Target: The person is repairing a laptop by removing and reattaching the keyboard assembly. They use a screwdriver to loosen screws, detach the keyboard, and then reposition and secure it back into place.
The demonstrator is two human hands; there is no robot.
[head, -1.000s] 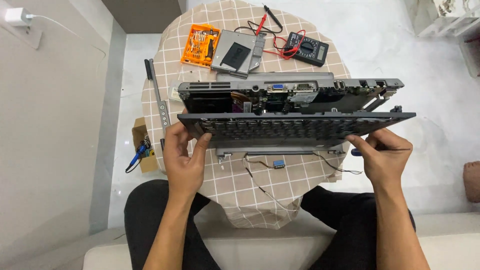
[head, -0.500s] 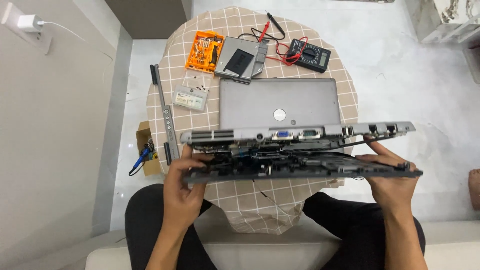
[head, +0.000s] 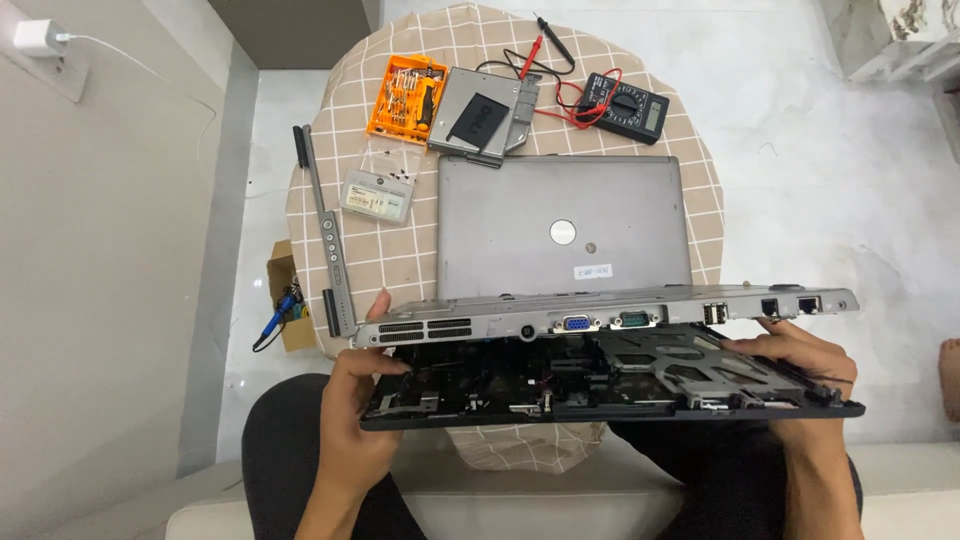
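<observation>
I hold an opened grey laptop base over my lap, its port-lined rear edge up. The black inner frame and circuit parts face me. My left hand grips the base's left front corner, thumb on top. At the right end, my right hand holds the base with its fingers spread over the metal frame. The silver lid lies flat on the round table's checked cloth, attached along the base's rear edge.
At the back of the table lie an orange bit set, a silver drive caddy and a black multimeter with red and black leads. A clear box and a grey trim strip lie left. A cardboard box stands on the floor.
The laptop has tipped away from me: the lid now lies flat on the table. The dark keyboard side seen before no longer shows and the bare inner frame faces me. Both hands shifted with it.
</observation>
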